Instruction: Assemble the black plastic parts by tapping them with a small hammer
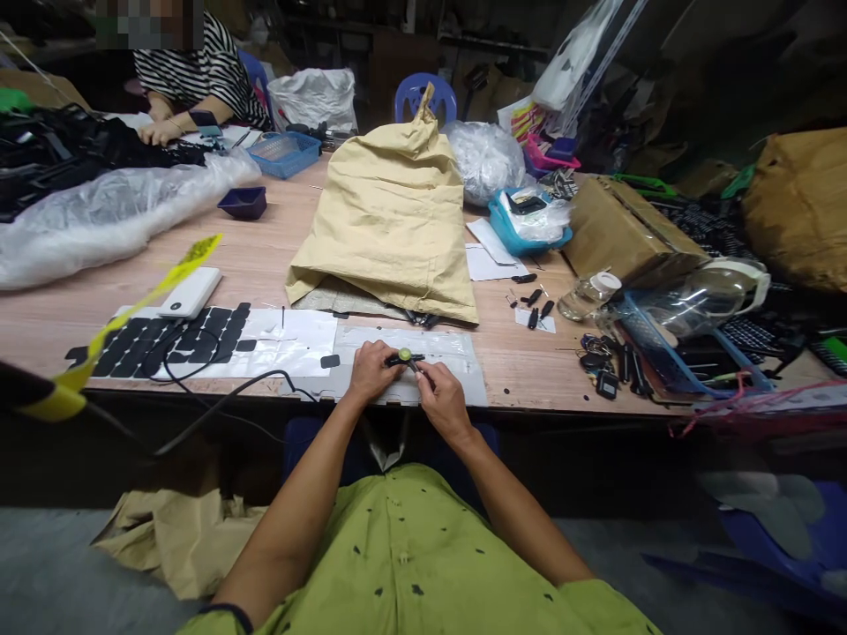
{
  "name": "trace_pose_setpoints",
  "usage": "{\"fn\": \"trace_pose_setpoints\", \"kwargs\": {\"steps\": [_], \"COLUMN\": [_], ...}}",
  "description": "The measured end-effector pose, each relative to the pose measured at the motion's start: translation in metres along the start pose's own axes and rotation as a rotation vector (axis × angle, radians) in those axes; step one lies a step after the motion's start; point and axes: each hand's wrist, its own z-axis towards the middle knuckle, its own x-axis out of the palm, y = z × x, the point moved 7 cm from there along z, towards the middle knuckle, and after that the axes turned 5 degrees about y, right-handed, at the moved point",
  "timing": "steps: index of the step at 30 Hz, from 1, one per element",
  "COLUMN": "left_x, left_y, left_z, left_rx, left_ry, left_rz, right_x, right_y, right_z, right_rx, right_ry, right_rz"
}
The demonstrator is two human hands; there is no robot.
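Note:
My left hand (371,370) and my right hand (442,399) meet at the near edge of the wooden table (265,256). Both are closed on a small black part with a yellowish spot (404,357), held between the fingertips. Under the hands lies a white sheet (456,346). To the left, another white sheet (291,339) carries several flat black pads (198,339). One loose black pad (329,361) lies just left of my left hand.
A big tan sack (390,212) stands behind my hands. A white power bank (191,292) with a black cable, small black parts (535,310), a cardboard box (622,229), blue baskets and plastic bags surround it. A person in a striped shirt (198,75) works at the far left.

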Motion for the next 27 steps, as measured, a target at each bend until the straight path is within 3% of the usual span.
{"fn": "trace_pose_setpoints", "kwargs": {"steps": [7, 10, 14, 20, 24, 27], "left_x": [0.001, 0.001, 0.001, -0.005, -0.015, -0.022], "left_y": [0.003, 0.005, 0.006, 0.005, 0.001, -0.002], "left_z": [0.0, 0.0, -0.002, -0.004, -0.012, -0.037], "left_rx": [-0.001, -0.006, -0.014, -0.015, 0.03, 0.063], "left_ry": [-0.018, -0.035, -0.033, -0.037, -0.096, -0.174], "left_rz": [-0.037, -0.037, -0.019, -0.025, -0.184, -0.331], "right_x": [-0.032, -0.034, -0.028, -0.024, -0.023, -0.022], "right_y": [-0.045, -0.057, -0.054, -0.046, -0.046, -0.045], "right_z": [0.019, 0.022, 0.018, 0.017, 0.02, 0.02], "right_rx": [0.137, 0.157, 0.117, 0.116, 0.125, 0.128], "right_ry": [-0.119, -0.116, -0.127, -0.125, -0.092, -0.098], "right_rz": [-0.324, -0.502, -0.638, -0.665, -0.649, -0.648]}}
